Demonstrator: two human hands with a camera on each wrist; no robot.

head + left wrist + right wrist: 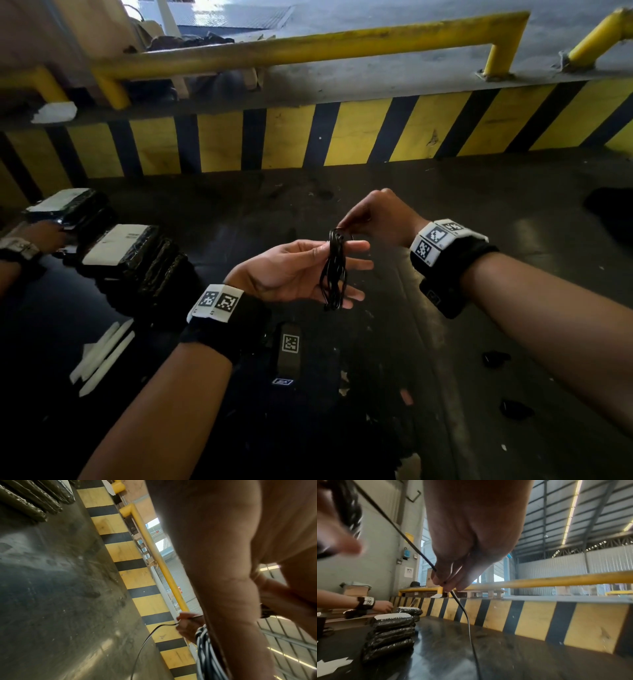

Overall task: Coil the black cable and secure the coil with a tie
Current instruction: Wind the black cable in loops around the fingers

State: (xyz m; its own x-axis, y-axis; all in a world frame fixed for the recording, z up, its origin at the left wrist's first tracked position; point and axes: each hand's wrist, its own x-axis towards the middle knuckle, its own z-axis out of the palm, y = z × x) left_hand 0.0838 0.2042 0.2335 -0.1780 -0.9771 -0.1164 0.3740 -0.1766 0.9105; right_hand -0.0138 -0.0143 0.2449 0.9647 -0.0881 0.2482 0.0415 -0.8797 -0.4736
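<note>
The black cable [334, 270] is wound in several loops across the straight fingers of my left hand [356, 270], which lies palm up over the dark table. My right hand [344, 229] is just above the coil's top and pinches a strand of the cable between its fingertips. In the right wrist view the right hand [444, 583] pinches the thin strand [467, 622], which hangs down toward the table. At the top left of that view is the blurred coil [351, 507]. The left wrist view shows the coil [204, 649] round my left hand [223, 561] and the loose strand [145, 641].
Stacks of black wrapped packages [137, 260] stand at the left, where another person's hand [37, 240] reaches in. White strips [102, 356] and a black tagged device [289, 353] lie near me. A yellow-black striped barrier [342, 133] with a yellow rail [308, 44] bounds the far side.
</note>
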